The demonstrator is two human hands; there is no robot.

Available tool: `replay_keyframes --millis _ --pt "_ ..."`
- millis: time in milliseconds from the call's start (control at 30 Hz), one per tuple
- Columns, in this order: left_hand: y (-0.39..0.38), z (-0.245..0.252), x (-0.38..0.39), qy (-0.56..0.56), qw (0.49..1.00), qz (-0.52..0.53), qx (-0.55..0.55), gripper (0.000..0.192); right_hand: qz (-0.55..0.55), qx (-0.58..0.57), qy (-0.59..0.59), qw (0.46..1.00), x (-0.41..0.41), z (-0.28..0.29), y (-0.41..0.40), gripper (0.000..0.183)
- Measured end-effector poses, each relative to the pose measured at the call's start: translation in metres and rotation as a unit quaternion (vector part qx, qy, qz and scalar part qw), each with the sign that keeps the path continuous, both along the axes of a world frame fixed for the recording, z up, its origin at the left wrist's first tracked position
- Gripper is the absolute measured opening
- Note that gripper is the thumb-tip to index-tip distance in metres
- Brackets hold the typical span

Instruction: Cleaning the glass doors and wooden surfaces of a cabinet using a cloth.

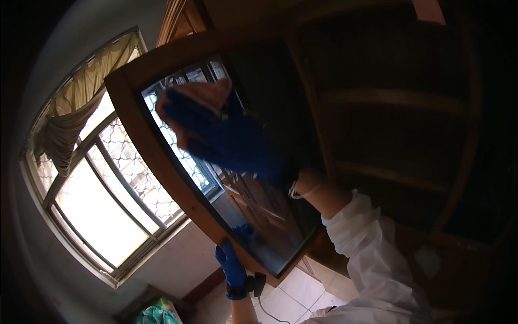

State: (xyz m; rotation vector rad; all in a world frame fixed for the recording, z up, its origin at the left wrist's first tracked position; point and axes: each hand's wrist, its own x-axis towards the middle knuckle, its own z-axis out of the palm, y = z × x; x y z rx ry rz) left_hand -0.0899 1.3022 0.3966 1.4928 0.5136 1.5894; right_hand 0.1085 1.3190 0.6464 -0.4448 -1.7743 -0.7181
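Note:
An open wooden cabinet door (147, 148) slants across the middle of the view, framing a reflective pane (279, 247). My right hand (226, 137), in a blue glove, presses a reddish cloth (204, 92) against the upper part of this pane. Some of the cloth is hidden beneath the fingers. Lower down, my left hand (231, 261), also blue-gloved, grips the door's outer edge near its bottom corner. A dark strap with a small black device (259, 283) and a cable is at the left wrist. The window and a glove are mirrored in the pane.
To the right stands the dark cabinet interior with wooden shelves (396, 100). A sliding window (103, 210) with a bunched curtain (77, 105) fills the left wall. Below are floor tiles (293, 289) and a teal patterned cloth or bag (158, 314).

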Motion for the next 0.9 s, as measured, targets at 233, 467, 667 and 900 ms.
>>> replay_keyframes --millis 233,467,667,900 --pt "0.002 0.000 0.000 0.001 1.000 0.015 0.009 0.047 0.528 -0.167 0.151 0.818 0.050 0.009 0.021 0.038" --pt "-0.001 -0.001 -0.001 -0.001 1.000 0.017 -0.009 0.049 0.356 -0.155 0.242 0.889 0.101 0.009 0.029 0.038" --pt "-0.011 0.014 0.012 -0.025 1.000 -0.008 0.001 0.049 0.481 -0.168 0.249 0.824 0.108 -0.001 0.038 0.039" --pt "0.003 -0.004 -0.001 0.012 1.000 0.028 -0.006 0.048 0.471 -0.185 0.255 0.824 0.070 -0.009 0.013 0.033"
